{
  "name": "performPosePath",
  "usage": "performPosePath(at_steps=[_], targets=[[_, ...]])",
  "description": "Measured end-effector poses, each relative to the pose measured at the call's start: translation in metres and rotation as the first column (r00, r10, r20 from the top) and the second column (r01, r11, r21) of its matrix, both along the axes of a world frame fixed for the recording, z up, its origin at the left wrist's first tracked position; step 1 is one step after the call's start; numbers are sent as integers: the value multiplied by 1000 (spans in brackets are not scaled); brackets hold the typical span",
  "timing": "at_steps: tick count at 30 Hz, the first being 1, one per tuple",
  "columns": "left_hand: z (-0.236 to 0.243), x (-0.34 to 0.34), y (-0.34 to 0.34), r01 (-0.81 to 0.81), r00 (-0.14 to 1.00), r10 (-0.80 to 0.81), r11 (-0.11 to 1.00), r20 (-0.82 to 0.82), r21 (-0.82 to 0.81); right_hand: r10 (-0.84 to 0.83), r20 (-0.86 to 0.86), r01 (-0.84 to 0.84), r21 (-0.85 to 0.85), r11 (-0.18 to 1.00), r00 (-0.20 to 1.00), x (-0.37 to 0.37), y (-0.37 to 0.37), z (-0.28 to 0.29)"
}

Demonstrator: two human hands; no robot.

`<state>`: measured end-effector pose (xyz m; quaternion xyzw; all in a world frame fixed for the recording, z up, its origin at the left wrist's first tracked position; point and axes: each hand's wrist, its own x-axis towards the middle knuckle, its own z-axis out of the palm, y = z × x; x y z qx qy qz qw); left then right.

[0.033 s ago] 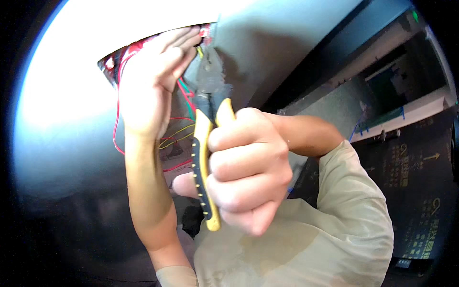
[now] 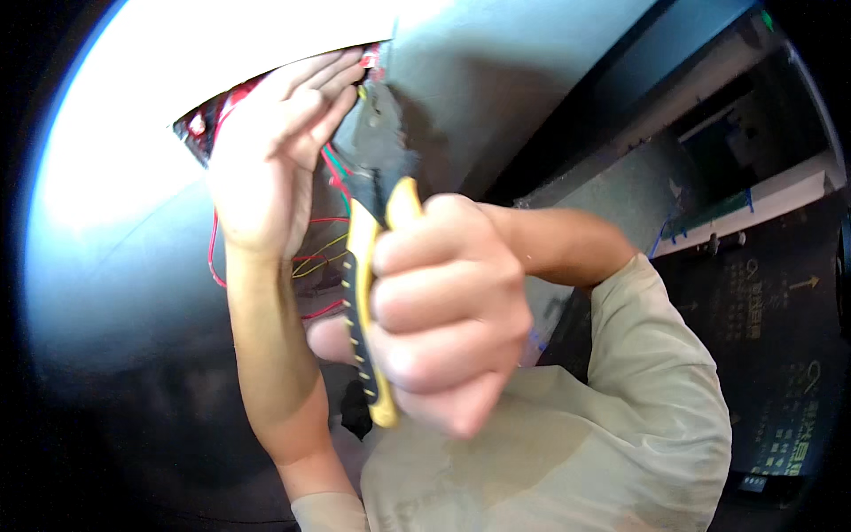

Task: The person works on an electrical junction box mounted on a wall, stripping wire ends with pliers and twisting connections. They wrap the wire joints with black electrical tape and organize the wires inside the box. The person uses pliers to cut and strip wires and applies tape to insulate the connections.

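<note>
My right hand (image 2: 452, 310) is closed around the yellow-and-black handles of a pair of combination pliers (image 2: 377, 133), whose dark metal jaws point up at the opening in the wall. At the jaws' tip is a short yellow wire (image 2: 362, 91). My left hand (image 2: 266, 168) is raised to the opening, its fingers bunched and their tips at this wire, just left of the jaws; the exact grip is partly hidden. Red and green wires (image 2: 337, 168) hang beside the left wrist, behind the pliers.
The opening, a recessed box (image 2: 193, 129) with red parts and wires inside, sits in a grey wall (image 2: 115, 257). A red wire loop (image 2: 213, 253) hangs left of my forearm. Dark printed boards (image 2: 709, 328) stand at the right, below a pale ledge (image 2: 762, 213).
The pliers and my right hand have shifted slightly to the left in the picture. My left hand and the wall opening also appear a little further left.
</note>
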<state>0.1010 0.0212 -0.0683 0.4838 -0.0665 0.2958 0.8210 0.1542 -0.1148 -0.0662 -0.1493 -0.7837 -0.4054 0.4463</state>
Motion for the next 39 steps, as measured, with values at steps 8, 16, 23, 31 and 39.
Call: performPosePath(at_steps=[8, 16, 23, 31, 39], targets=[[26, -21, -7, 112, 993, -119, 975, -24, -194, 38, -49, -36, 37, 999, 998, -32, -1, 13], [31, -24, -6, 153, 985, -173, 920, -24, -360, -79, -54, 85, 120, 989, 995, 3, 33, 12], [20, -21, 1, 128, 992, -127, 985, 14, -120, -32, -25, 34, 58, 998, 999, -11, 15, 15], [23, -25, -2, 145, 985, -159, 973, -65, -177, -8, -33, 10, 72, 997, 999, -15, 12, 15], [21, -25, 0, 119, 991, -124, 989, -51, -90, -30, 50, 30, 16, 999, 998, -5, 13, 20]])
